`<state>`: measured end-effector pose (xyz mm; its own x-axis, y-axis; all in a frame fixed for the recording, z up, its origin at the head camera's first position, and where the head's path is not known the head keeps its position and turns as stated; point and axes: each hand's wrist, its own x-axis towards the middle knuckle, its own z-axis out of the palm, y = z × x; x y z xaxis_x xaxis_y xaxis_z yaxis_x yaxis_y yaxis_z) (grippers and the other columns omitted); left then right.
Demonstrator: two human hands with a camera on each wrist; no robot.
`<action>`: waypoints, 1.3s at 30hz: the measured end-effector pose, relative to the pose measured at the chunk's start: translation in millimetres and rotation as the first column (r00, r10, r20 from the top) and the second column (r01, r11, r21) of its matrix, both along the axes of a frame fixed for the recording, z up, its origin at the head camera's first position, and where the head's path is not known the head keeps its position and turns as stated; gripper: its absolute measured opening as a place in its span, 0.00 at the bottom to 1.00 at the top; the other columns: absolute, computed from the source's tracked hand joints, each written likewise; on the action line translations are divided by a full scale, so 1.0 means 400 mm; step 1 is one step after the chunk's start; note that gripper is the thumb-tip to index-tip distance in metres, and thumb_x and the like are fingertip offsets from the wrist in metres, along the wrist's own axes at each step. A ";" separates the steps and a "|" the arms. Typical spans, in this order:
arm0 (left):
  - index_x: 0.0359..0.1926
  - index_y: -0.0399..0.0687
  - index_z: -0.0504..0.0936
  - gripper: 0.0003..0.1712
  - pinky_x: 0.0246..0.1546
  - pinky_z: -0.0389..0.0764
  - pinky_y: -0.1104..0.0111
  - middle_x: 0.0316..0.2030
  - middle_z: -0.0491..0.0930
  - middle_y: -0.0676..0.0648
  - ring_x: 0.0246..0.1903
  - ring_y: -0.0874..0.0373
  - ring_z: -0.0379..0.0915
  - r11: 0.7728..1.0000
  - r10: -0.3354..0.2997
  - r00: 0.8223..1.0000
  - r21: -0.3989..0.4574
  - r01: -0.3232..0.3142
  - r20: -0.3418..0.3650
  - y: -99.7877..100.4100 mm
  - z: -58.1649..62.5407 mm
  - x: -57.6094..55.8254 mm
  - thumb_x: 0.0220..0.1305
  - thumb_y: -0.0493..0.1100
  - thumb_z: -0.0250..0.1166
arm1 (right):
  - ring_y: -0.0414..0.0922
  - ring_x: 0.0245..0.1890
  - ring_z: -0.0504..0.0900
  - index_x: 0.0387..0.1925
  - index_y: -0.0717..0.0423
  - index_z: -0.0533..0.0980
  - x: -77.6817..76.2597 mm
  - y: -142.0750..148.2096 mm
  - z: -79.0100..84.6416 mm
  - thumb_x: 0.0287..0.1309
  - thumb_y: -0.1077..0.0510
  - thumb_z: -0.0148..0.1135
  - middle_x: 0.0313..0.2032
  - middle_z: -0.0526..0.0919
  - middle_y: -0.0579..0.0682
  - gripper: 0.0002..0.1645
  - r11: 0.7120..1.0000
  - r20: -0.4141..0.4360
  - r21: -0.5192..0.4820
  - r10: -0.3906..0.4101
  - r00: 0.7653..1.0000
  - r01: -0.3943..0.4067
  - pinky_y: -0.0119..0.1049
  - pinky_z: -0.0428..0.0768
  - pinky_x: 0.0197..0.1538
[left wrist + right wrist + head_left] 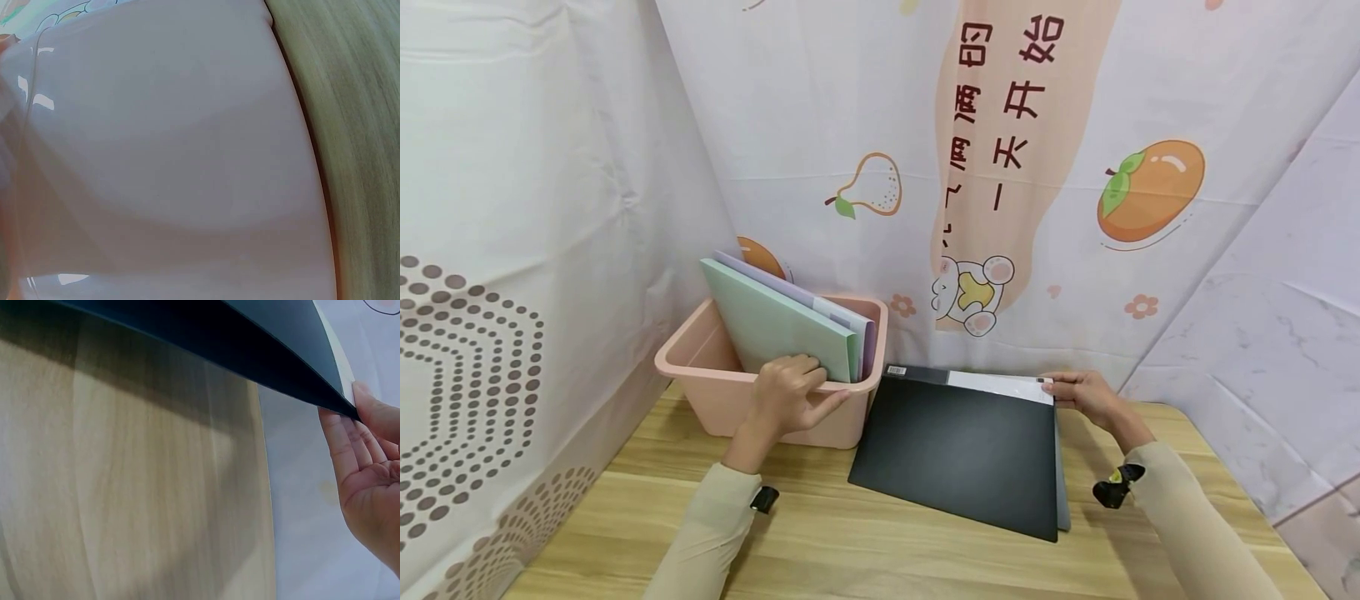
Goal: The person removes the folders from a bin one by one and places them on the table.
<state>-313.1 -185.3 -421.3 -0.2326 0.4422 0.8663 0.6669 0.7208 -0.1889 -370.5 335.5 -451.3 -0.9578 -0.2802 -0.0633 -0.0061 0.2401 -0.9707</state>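
Observation:
A pink plastic storage bin [820, 421] stands on the table, and its smooth outer wall [187, 156] fills most of the left wrist view. My left hand [786, 392] grips the bin's front rim, fingers over the edge and thumb outside. Inside the bin lean a mint-green folder [775, 321] and a lilac folder [775, 283] behind it. To the right, my right hand [1086, 396] pinches the far right corner of a black folder [962, 450] by its spine. In the right wrist view the thumb and fingers of this hand [372, 469] clasp that corner, and the folder's covers stand slightly apart.
The wooden table [820, 533] extends in front of both hands. A white printed curtain [850, 100] hangs right behind the bin and the folder. More cloth hangs at the left [550, 167] and at the right [1285, 333].

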 end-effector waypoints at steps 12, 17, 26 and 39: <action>0.14 0.50 0.73 0.37 0.15 0.65 0.67 0.13 0.68 0.52 0.14 0.59 0.62 1.000 0.000 1.000 0.001 0.000 0.001 -0.002 -0.004 -0.002 0.71 0.70 0.51 | 0.32 0.38 0.87 0.62 0.80 0.70 -0.009 -0.011 -0.024 0.69 0.60 0.63 0.36 0.88 0.33 0.29 0.995 -0.013 0.037 -0.096 0.995 0.097 0.33 0.86 0.47; 0.14 0.50 0.73 0.37 0.16 0.66 0.67 0.13 0.68 0.52 0.14 0.58 0.63 1.000 0.004 1.000 0.000 -0.004 0.002 -0.003 -0.006 -0.004 0.71 0.70 0.51 | 0.31 0.37 0.87 0.62 0.81 0.69 -0.012 -0.017 -0.028 0.69 0.60 0.63 0.35 0.87 0.33 0.31 0.990 -0.025 0.063 -0.127 0.992 0.128 0.32 0.86 0.46; 0.14 0.50 0.73 0.37 0.16 0.66 0.67 0.14 0.68 0.52 0.14 0.58 0.63 1.000 0.000 1.000 -0.001 0.000 -0.001 -0.001 -0.003 -0.004 0.71 0.70 0.51 | 0.30 0.35 0.86 0.63 0.83 0.66 -0.009 -0.029 -0.031 0.68 0.60 0.64 0.34 0.87 0.32 0.34 0.984 -0.026 0.053 -0.171 0.985 0.172 0.29 0.85 0.44; 0.14 0.50 0.72 0.37 0.16 0.67 0.66 0.14 0.68 0.52 0.14 0.58 0.64 1.000 0.002 1.000 0.013 -0.002 -0.018 0.000 -0.004 -0.007 0.71 0.70 0.51 | 0.29 0.36 0.86 0.59 0.77 0.74 -0.009 -0.029 -0.045 0.66 0.56 0.67 0.33 0.86 0.30 0.30 0.978 -0.019 0.049 -0.201 0.979 0.201 0.28 0.85 0.44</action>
